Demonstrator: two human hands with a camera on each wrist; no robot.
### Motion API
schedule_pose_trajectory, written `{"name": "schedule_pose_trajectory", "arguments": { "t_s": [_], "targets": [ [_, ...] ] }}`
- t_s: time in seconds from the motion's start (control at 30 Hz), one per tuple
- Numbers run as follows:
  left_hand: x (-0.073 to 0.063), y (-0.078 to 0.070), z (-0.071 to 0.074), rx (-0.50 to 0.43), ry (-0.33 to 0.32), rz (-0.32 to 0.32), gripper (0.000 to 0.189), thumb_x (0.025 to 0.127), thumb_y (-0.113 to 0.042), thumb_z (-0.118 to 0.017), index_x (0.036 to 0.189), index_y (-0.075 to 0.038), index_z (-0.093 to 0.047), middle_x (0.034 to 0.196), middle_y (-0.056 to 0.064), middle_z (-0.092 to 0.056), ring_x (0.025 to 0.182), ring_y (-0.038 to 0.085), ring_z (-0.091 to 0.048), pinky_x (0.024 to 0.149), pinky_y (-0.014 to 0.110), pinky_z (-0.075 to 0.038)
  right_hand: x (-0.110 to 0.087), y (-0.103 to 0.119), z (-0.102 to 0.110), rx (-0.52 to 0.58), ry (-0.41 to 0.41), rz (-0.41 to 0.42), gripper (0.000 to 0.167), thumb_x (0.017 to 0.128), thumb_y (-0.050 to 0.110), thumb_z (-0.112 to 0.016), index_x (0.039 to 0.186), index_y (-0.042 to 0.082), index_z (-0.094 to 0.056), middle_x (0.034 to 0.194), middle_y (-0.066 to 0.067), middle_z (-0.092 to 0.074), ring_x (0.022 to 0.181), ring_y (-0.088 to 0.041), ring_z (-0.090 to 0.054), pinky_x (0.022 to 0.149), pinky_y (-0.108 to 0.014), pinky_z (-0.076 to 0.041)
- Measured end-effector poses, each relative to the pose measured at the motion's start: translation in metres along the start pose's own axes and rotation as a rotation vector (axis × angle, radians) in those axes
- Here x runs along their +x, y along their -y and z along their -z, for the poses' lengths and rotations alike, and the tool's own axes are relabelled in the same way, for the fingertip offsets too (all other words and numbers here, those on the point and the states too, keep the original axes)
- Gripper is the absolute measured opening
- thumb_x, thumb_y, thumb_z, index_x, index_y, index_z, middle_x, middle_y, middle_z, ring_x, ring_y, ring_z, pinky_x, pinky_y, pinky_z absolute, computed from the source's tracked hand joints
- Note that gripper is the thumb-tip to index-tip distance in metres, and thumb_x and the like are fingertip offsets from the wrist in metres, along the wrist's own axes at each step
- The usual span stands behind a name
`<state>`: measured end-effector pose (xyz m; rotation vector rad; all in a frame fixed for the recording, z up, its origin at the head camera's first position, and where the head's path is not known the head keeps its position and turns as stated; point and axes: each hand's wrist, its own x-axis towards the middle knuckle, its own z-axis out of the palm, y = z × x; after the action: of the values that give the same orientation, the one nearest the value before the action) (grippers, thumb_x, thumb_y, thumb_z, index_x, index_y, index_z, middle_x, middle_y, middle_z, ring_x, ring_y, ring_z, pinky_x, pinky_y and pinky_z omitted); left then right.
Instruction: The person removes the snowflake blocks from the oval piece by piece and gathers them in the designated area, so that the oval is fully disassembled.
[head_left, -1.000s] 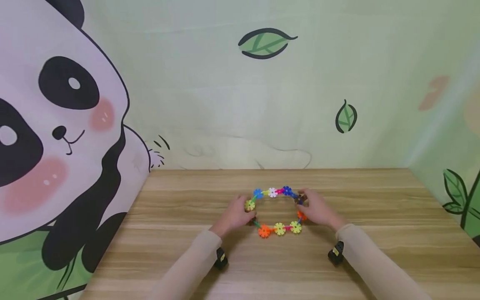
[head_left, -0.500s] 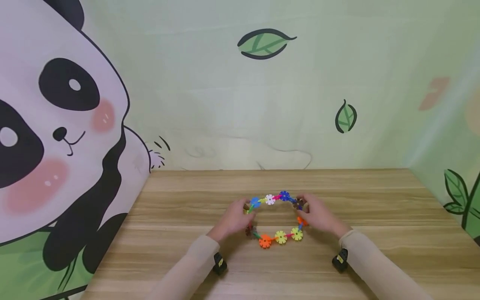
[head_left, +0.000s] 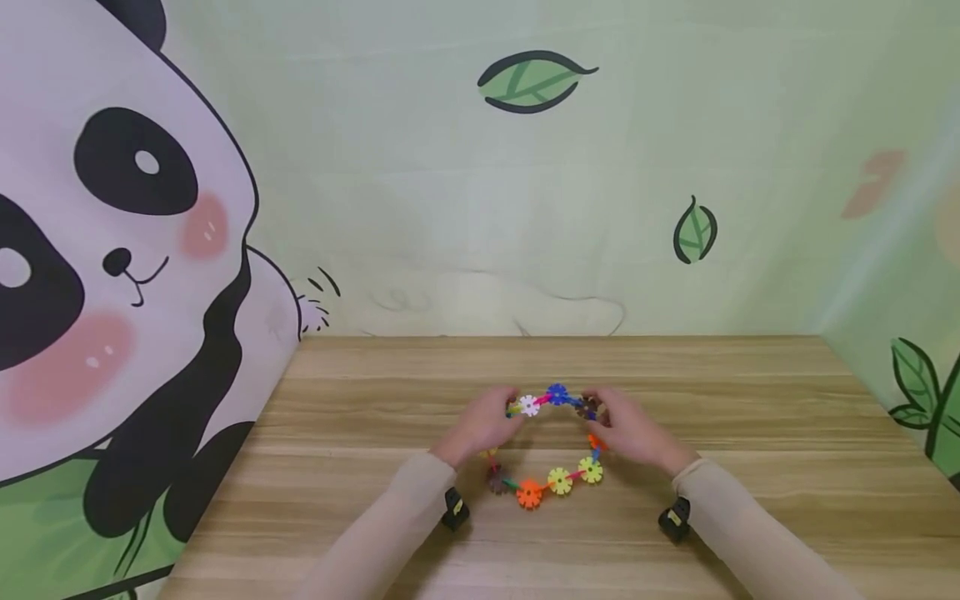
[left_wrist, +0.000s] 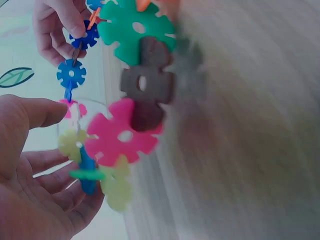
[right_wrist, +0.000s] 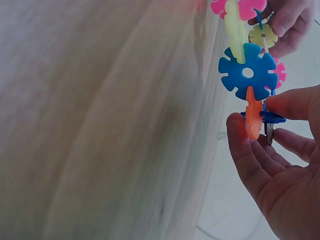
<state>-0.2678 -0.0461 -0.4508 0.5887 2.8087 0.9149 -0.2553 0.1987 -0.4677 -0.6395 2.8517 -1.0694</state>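
A closed ring of colourful slotted plastic snowflake discs is between the two hands in the head view, with a white disc (head_left: 528,406) and a blue disc (head_left: 557,393) along the back. Its front run has an orange disc (head_left: 529,494) and a yellow disc (head_left: 559,481). My left hand (head_left: 483,425) holds the ring's back left, thumb and fingers around the chain. In the left wrist view, a pink disc (left_wrist: 115,131) hangs close by. My right hand (head_left: 633,429) grips the right side, pinching a dark blue disc (right_wrist: 272,118) beside an orange disc (right_wrist: 254,115).
A wood-grain table (head_left: 375,375) lies beneath the hands. Behind it rises a pale green backdrop (head_left: 420,167) printed with leaves and a large panda (head_left: 217,400) at left. Small black devices sit at both wrists.
My left hand has shifted along the ring toward the white disc. The ring's back discs have moved left, and its front run has come nearer the person. My right hand keeps hold of the right side.
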Motion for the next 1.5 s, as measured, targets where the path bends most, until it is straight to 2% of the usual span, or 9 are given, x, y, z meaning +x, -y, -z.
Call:
{"name": "schedule_pose_trajectory", "arguments": {
  "t_s": [0.2, 0.33, 0.47, 0.67, 0.93, 1.07, 1.17, 1.3, 1.5],
  "targets": [
    [0.007, -0.01, -0.003, 0.015, 0.005, -0.021, 0.042, 0.091, -0.023, -0.061, 0.128, -0.002, -0.055, 0.125, 0.013, -0.058, 0.112, 0.027, -0.056, 0.092, 0.039, -0.046, 0.001, 0.006, -0.001, -0.001, 0.011, 0.029, 0.045, 0.087, 0.003, -0.064, 0.129, -0.003, -0.048, 0.109, -0.012, -0.056, 0.075, -0.012, -0.055, 0.057, -0.025, -0.05],
    [0.011, -0.012, -0.006, -0.004, -0.017, -0.009, 0.035, 0.09, -0.022, -0.063, 0.121, -0.005, -0.059, 0.114, 0.01, -0.063, 0.094, 0.019, -0.061, 0.078, 0.031, -0.051, 0.003, 0.009, -0.001, 0.014, 0.027, 0.033, 0.044, 0.088, 0.003, -0.063, 0.129, -0.002, -0.048, 0.107, -0.011, -0.056, 0.076, -0.014, -0.055, 0.057, -0.025, -0.05],
    [0.014, -0.011, -0.008, -0.057, -0.059, 0.004, 0.027, 0.088, -0.019, -0.067, 0.111, -0.007, -0.062, 0.103, 0.007, -0.065, 0.082, 0.014, -0.06, 0.068, 0.025, -0.05, 0.004, 0.009, -0.002, 0.033, 0.03, 0.034, 0.044, 0.088, 0.004, -0.063, 0.129, -0.001, -0.048, 0.108, -0.009, -0.057, 0.077, -0.015, -0.056, 0.058, -0.025, -0.05],
    [0.015, -0.012, -0.011, -0.142, -0.135, 0.016, 0.017, 0.084, -0.012, -0.071, 0.098, -0.006, -0.064, 0.093, 0.006, -0.066, 0.078, 0.013, -0.06, 0.064, 0.022, -0.049, 0.006, 0.009, -0.002, 0.058, 0.032, 0.059, 0.043, 0.089, 0.002, -0.062, 0.129, -0.001, -0.048, 0.112, -0.01, -0.057, 0.083, -0.018, -0.059, 0.065, -0.026, -0.053],
    [0.016, -0.012, -0.014, -0.129, -0.208, 0.003, 0.011, 0.083, -0.011, -0.072, 0.091, -0.007, -0.066, 0.087, 0.003, -0.067, 0.074, 0.012, -0.06, 0.062, 0.021, -0.049, 0.013, 0.011, -0.004, 0.123, 0.027, 0.036, 0.033, 0.091, 0.002, -0.06, 0.123, -0.001, -0.054, 0.11, -0.01, -0.06, 0.098, -0.024, -0.058, 0.081, -0.037, -0.051],
    [0.017, -0.013, -0.016, -0.107, -0.237, -0.027, 0.009, 0.082, -0.012, -0.073, 0.088, -0.009, -0.066, 0.085, 0.001, -0.068, 0.073, 0.011, -0.06, 0.064, 0.021, -0.049, 0.019, 0.012, -0.004, 0.177, 0.032, 0.039, 0.025, 0.091, 0.003, -0.06, 0.116, 0.001, -0.058, 0.109, -0.013, -0.062, 0.095, -0.024, -0.059, 0.076, -0.036, -0.052],
    [0.017, -0.014, -0.018, -0.102, -0.234, -0.04, 0.008, 0.082, -0.011, -0.073, 0.087, -0.01, -0.066, 0.083, -0.001, -0.067, 0.072, 0.009, -0.059, 0.063, 0.02, -0.048, 0.022, 0.012, -0.005, 0.169, 0.035, 0.043, 0.018, 0.091, 0.004, -0.061, 0.108, 0.005, -0.063, 0.105, -0.013, -0.064, 0.09, -0.021, -0.059, 0.074, -0.035, -0.052],
    [0.016, -0.015, -0.02, -0.101, -0.234, -0.055, 0.007, 0.082, -0.009, -0.073, 0.084, -0.011, -0.066, 0.079, -0.002, -0.066, 0.069, 0.008, -0.057, 0.061, 0.019, -0.047, 0.025, 0.01, -0.007, 0.14, 0.016, 0.058, 0.011, 0.089, 0.004, -0.063, 0.099, 0.007, -0.066, 0.098, -0.011, -0.066, 0.086, -0.016, -0.059, 0.08, -0.038, -0.051],
    [0.019, -0.011, -0.021, -0.112, -0.249, -0.078, 0.008, 0.081, -0.006, -0.073, 0.08, -0.01, -0.066, 0.076, -0.003, -0.064, 0.068, 0.008, -0.057, 0.06, 0.019, -0.047, 0.028, 0.012, -0.009, 0.13, -0.015, 0.052, 0.006, 0.087, 0.006, -0.067, 0.093, 0.008, -0.067, 0.091, -0.004, -0.067, 0.082, -0.015, -0.06, 0.079, -0.039, -0.052]
  ]
}}
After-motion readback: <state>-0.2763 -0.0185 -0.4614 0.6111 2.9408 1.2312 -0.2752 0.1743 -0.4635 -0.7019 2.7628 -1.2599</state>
